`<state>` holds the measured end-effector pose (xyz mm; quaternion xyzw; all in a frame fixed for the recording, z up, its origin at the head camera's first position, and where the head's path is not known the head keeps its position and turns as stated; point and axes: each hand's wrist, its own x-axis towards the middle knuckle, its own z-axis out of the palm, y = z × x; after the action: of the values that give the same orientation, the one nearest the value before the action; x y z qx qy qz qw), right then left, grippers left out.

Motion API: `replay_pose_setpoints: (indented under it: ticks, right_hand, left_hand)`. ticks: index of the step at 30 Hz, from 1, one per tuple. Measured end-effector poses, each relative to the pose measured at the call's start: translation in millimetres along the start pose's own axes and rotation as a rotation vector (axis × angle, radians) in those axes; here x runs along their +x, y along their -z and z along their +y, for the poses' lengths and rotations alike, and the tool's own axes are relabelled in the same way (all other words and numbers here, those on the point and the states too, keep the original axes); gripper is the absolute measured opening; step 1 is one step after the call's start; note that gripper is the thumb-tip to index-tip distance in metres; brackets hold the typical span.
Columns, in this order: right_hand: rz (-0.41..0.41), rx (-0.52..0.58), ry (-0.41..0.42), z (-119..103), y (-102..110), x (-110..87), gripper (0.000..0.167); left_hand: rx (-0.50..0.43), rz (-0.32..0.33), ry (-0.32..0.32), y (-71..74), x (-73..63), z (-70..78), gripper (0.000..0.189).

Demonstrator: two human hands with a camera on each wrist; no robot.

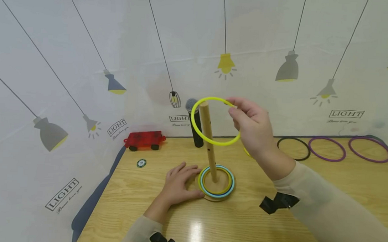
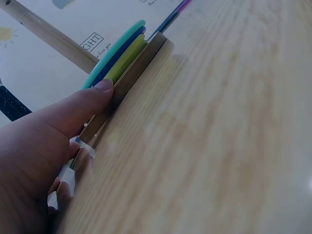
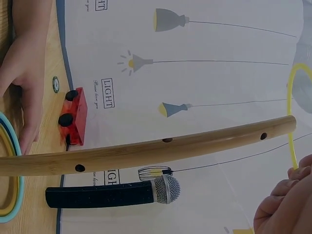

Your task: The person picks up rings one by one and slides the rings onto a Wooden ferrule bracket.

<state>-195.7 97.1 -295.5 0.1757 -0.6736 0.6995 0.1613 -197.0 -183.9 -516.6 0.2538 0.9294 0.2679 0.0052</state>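
My right hand (image 1: 253,125) pinches a yellow ring (image 1: 223,143) between thumb and fingers, level with the top of an upright wooden post (image 1: 206,125). In the head view the post's tip shows inside the ring's outline; whether the ring encircles it I cannot tell. Light blue, dark blue and yellow rings (image 1: 232,186) lie stacked round the post's foot on a round wooden base (image 1: 217,198). On the table, my left hand (image 1: 179,184) rests with spread fingers against the base's left side. Its thumb (image 2: 92,100) touches the stack's edge in the left wrist view.
A black ring (image 1: 294,138) and two purple rings (image 1: 326,160) (image 1: 369,161) lie at the back right. Part of another yellow ring (image 1: 246,152) shows behind my right hand. A microphone (image 1: 197,130), a red toy car (image 1: 144,139) and a round token (image 1: 141,163) sit behind and left.
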Motion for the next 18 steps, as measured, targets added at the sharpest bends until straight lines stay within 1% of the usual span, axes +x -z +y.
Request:
replay_pose_setpoints:
  ticks: [8, 13, 18]
  right_hand:
    - [-0.034, -0.057, -0.006, 6, -3, -1.9, 0.023]
    - [-0.036, -0.078, -0.055, 14, -4, -7.9, 0.023]
    - [-0.063, -0.101, -0.109, 27, -2, -17.6, 0.025]
  left_hand:
    - [0.002, 0.002, -0.001, 0.8, -0.3, 0.7, 0.080]
    - [0.005, 0.004, -0.002, 0.8, 0.2, 1.8, 0.080]
    - [0.015, 0.007, 0.000, -0.3, 0.9, -0.1, 0.081]
